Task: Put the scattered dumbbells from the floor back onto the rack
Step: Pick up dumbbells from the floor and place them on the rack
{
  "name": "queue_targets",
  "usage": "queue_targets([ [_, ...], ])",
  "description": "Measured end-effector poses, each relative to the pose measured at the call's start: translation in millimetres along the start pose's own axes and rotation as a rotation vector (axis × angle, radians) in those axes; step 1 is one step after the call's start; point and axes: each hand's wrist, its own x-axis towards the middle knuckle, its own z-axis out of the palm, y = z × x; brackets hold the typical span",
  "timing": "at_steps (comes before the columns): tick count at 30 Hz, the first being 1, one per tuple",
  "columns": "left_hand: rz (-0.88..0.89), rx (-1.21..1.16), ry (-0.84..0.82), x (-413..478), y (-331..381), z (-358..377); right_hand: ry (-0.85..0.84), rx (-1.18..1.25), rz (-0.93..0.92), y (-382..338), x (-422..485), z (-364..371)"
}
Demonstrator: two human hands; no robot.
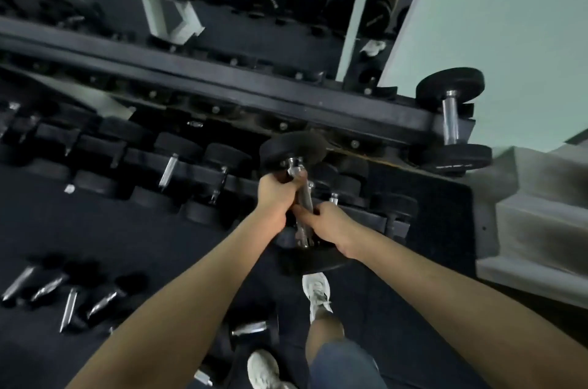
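I hold a large black dumbbell (pixel 294 150) with a chrome handle in both hands, in front of the dark rack (pixel 241 94). My left hand (pixel 276 194) grips the upper part of the handle, just under the far head. My right hand (pixel 331 223) grips the lower part, above the near head (pixel 315 261). The dumbbell hangs over the rack's lower tier, where a row of black dumbbells (pixel 165 166) lies. One dumbbell (pixel 450 121) sits at the right end of the upper rail. Several dumbbells (pixel 70 296) lie scattered on the floor at the lower left.
A pale green wall (pixel 509 22) and grey steps (pixel 541 213) close off the right side. More dumbbells (pixel 248 329) lie on the dark floor beside my feet in white shoes (pixel 318 293). A mirror behind the rack reflects more weights.
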Motion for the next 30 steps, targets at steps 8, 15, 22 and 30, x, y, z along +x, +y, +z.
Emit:
queue_targets([
  [8,-0.008,0.107,-0.197,107,64,130,0.163,0.16,0.067,-16,90,-125],
  [15,0.09,0.309,-0.279,207,96,236,0.339,0.363,0.132,-19,183,-214],
  [22,0.069,0.427,-0.305,265,83,264,0.37,0.42,0.251,-6,241,-227],
  [30,-0.016,0.357,-0.345,279,80,250,0.423,0.266,0.281,-10,261,-211],
])
